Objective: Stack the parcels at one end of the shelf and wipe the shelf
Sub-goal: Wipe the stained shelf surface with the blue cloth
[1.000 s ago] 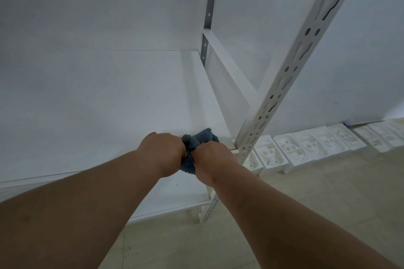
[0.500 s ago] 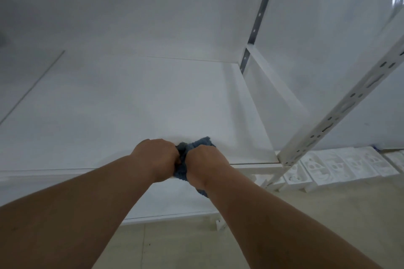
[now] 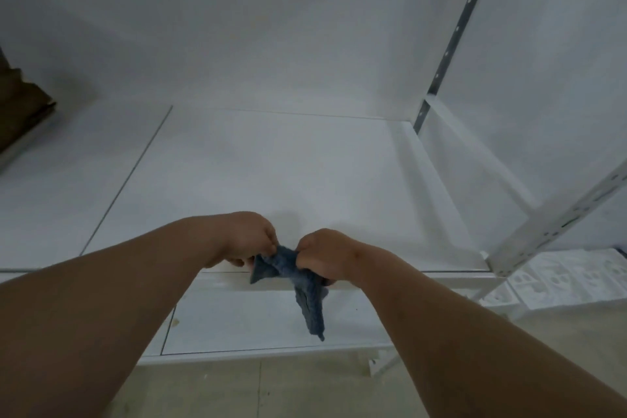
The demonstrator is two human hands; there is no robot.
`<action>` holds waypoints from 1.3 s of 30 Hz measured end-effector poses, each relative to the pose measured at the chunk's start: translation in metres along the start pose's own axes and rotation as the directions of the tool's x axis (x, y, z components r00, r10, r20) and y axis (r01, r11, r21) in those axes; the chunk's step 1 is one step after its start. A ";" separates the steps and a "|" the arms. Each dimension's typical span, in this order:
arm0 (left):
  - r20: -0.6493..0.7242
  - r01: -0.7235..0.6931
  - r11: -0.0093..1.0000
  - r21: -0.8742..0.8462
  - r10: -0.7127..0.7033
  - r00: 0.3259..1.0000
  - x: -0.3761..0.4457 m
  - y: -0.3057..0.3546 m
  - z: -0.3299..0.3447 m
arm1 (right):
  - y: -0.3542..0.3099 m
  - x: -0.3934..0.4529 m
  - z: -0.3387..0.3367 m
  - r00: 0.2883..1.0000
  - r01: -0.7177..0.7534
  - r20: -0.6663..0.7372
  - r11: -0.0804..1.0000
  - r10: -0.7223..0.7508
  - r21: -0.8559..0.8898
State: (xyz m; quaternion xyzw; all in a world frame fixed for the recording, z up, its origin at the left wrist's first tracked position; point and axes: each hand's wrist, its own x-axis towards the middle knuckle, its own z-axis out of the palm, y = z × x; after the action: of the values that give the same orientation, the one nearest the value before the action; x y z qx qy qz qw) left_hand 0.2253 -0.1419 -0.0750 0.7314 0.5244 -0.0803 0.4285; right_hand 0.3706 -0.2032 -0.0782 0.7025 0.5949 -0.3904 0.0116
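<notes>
Hands have parted; blue cloth [image 3: 298,276] now dangles between.

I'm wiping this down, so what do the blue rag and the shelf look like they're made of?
Blue rag: soft nubby fabric, probably microfibre or terry; it bunches and hangs limp. Shelf: smooth matt white panels with a seam, possibly painted metal or laminate; slotted upright looks like painted steel.

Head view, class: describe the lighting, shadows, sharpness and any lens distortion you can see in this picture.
Head view: dim, even, greyish light with no glare; a soft shadow on the shelf just beyond the left hand and right hand gripping the blue cloth; wide-angle bending of the slotted upright; the brown parcel at the left edge is dark and soft.
</notes>
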 end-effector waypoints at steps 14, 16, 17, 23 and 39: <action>-0.022 -0.133 0.971 -0.197 0.131 0.991 -0.045 0.011 -0.037 | -0.045 -0.027 -0.015 1.000 0.023 -0.007 0.989 -0.022 0.144; -0.017 -0.160 0.970 -0.183 0.160 0.987 -0.053 0.018 -0.041 | -0.050 -0.028 -0.015 0.994 0.096 -0.060 0.990 -0.090 0.107; -0.018 -0.175 0.969 -0.175 0.174 0.985 -0.056 0.021 -0.043 | -0.052 -0.028 -0.015 0.989 0.128 -0.078 0.988 -0.122 0.085; -0.033 -0.209 0.971 -0.115 0.207 0.978 -0.074 0.029 -0.058 | -0.051 -0.038 -0.019 0.983 0.108 -0.137 0.985 -0.126 -0.132; -0.267 -0.130 0.991 -0.038 0.115 0.957 -0.090 0.018 -0.067 | -0.030 -0.074 -0.035 0.975 0.097 -0.185 0.988 -0.119 -0.124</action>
State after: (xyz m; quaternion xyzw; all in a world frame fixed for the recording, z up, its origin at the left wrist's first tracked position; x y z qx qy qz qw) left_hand 0.1787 -0.1585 0.0277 0.7546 0.5326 0.0590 0.3787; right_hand 0.3648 -0.2389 0.0019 0.7016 0.6520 -0.2863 -0.0272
